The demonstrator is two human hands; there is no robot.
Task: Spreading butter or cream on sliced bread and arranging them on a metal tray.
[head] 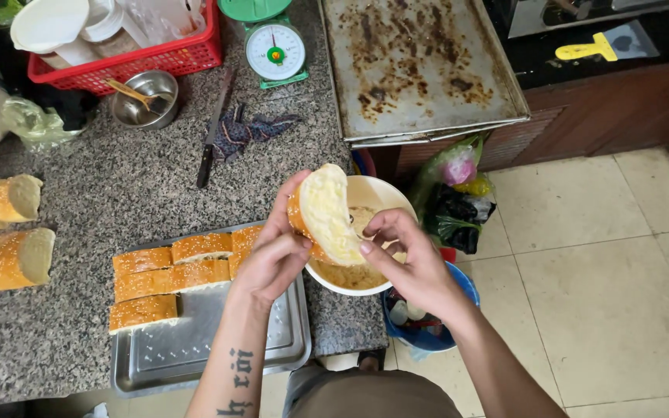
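Observation:
My left hand (276, 251) holds a thick slice of seeded bread (323, 210) upright, its pale cut face coated with yellowish spread. My right hand (412, 259) touches the slice's lower right edge with its fingertips. Both hands hover over a white bowl (375, 191) holding a beige mixture, at the counter's right edge. Left of the hands, a metal tray (195, 348) carries several sliced bread pieces (170, 277) in rows.
Bread loaf ends (11, 232) lie on the granite counter (102, 186) at left. A knife (212, 135), patterned cloth (249, 130), small metal bowl (145, 99), red basket (125, 56), green scale (275, 48) and scorched baking sheet (420, 66) sit behind. Blue bucket (427, 325) and bags (458, 193) stand on the floor.

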